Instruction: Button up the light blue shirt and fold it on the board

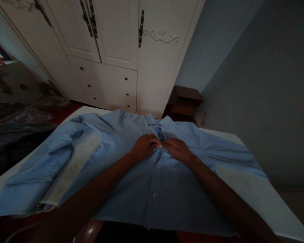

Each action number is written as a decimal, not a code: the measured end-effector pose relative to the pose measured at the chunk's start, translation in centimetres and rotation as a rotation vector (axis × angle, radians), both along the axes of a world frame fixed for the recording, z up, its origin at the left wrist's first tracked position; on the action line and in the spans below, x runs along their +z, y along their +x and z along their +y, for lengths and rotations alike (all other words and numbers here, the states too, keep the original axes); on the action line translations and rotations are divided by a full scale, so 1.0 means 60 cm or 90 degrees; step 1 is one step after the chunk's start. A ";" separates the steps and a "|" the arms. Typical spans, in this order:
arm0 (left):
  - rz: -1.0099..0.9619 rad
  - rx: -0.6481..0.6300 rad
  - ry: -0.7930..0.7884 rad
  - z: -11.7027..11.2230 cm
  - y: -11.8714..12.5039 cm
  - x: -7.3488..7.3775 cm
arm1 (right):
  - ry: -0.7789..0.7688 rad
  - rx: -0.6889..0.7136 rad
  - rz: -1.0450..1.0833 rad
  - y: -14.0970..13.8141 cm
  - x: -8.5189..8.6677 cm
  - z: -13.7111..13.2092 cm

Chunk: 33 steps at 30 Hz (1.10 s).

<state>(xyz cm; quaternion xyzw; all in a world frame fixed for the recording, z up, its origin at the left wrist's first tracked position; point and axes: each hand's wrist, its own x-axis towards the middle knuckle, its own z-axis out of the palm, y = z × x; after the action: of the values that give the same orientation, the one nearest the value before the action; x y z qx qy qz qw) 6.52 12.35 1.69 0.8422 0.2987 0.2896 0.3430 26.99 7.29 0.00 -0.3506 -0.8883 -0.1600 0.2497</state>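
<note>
A light blue button-up shirt point(131, 182) lies front side up on a white table point(245, 184), sleeves spread to both sides. Its collar point(166, 120) points away from me, and the placket is open just below it. My left hand point(145, 146) pinches the placket edge from the left. From the right, my right hand point(177, 149) pinches the other edge, fingertips meeting the left ones around a small button. Lower on the placket, a white button point(154, 194) shows. Exactly how the fingers hold the button is partly hidden.
Behind the table stands a white wardrobe point(116, 37) with drawers and dark handles. A small brown open cabinet point(187, 101) sits by the grey wall point(263, 84). Dark cloth point(12, 145) lies at the left, beside the table.
</note>
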 end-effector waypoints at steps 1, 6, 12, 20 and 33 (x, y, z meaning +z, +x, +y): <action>0.004 0.000 -0.001 0.000 0.000 0.000 | 0.006 0.001 0.002 -0.001 0.001 0.000; 0.005 0.002 -0.009 -0.001 0.000 0.002 | 0.019 0.001 0.031 0.000 0.001 -0.003; 0.019 -0.024 -0.066 0.003 -0.002 0.005 | -0.039 -0.005 0.036 0.002 -0.003 -0.005; 0.008 -0.055 -0.097 -0.008 -0.005 0.009 | -0.033 0.022 0.059 0.007 -0.008 -0.005; 0.034 0.083 -0.042 -0.036 0.014 -0.004 | -0.035 -0.037 0.030 0.006 -0.008 -0.003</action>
<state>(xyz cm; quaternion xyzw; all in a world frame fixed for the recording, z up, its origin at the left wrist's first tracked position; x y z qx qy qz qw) 7.33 10.19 1.45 0.8167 0.3710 0.2787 0.3429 27.32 7.13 -0.50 -0.3863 -0.8759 -0.1343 0.2558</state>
